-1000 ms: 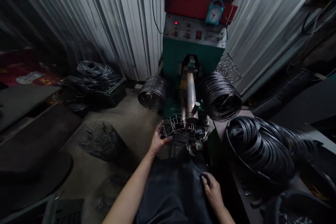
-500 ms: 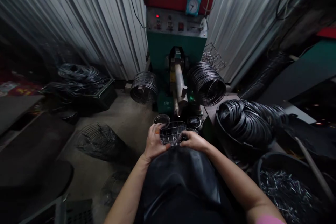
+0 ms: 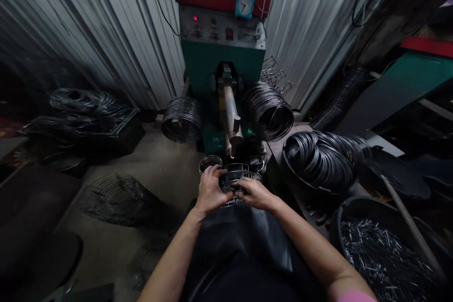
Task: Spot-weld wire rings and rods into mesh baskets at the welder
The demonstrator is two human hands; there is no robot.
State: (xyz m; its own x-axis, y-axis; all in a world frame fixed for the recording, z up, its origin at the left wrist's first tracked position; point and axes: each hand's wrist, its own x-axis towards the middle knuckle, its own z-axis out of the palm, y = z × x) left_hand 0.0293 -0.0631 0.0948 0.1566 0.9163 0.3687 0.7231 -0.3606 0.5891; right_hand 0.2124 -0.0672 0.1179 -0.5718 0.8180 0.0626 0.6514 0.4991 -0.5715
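Note:
I hold a small round wire basket (image 3: 234,175) in front of me, just below the metal arm (image 3: 229,118) of a green machine (image 3: 221,63). My left hand (image 3: 209,191) grips the basket's left side, fingers curled over its rim. On the basket's right side my right hand (image 3: 255,193) is closed on the wires. A dark apron (image 3: 244,250) covers my lap beneath both hands.
Wire coils (image 3: 269,111) hang on both sides of the machine. A tub of black rings (image 3: 320,160) sits at my right, and a bin of short metal pins (image 3: 382,255) lies nearer. Wire cages (image 3: 113,193) lie on the concrete floor at left. Corrugated walls stand behind.
My right hand rose from my lap and took hold of the basket. The basket came away from the machine arm toward me. The view swung rightward.

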